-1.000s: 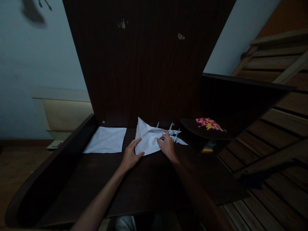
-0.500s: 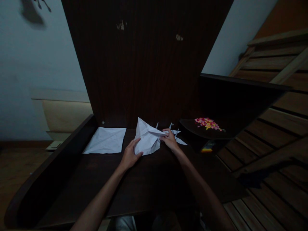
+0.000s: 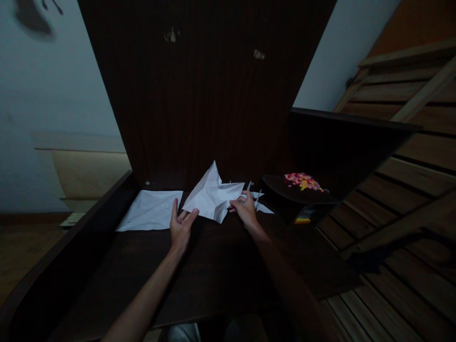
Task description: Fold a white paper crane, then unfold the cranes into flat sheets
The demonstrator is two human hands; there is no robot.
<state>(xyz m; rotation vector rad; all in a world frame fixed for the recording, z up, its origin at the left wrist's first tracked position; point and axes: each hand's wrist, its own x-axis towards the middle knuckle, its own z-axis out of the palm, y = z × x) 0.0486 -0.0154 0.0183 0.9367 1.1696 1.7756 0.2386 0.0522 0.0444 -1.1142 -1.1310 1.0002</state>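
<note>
The widest open way for a hand is the near part of the desk, bare between the two forearms and out to either side. Leftward, a flat sheet covers the back corner, low enough to pass over, and the raised side board walls off that edge. Behind, a tall upright panel blocks any reach farther back. The creased paper fills the space between the left hand and right hand. Just beyond the right hand, pointed folded papers crowd the way toward the corner shelf, whose rounded edge juts out.
</note>
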